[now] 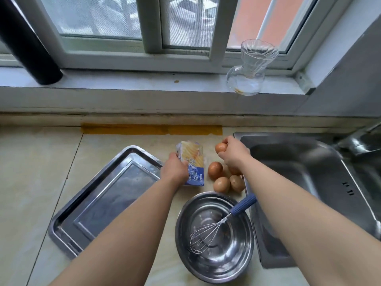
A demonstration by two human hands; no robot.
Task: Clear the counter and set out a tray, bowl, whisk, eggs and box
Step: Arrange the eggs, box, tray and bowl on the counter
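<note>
Your steel sink fills the 3 o'clock side of the counter, its right part cut off by the frame edge and by your right forearm. The flat metal tray lies at 8 o'clock, tilted diagonally, with your left forearm crossing its near right corner. The steel bowl sits at 6 o'clock, and the whisk rests inside it, wires down in the bowl, blue handle leaning over the rim toward 1 o'clock.

Your left hand is closed around the left side of the blue and white box, which stands at the centre just beyond the tray's far corner; the fingers on its far side are hidden. Your right hand is pinched on one brown egg, held at 12 o'clock from the other eggs. Those lie clustered on the counter between the box and the sink; three show clearly and a fourth is mostly hidden under your right wrist, so the count is uncertain.

A clear glass vessel stands on the windowsill at 1 o'clock.
</note>
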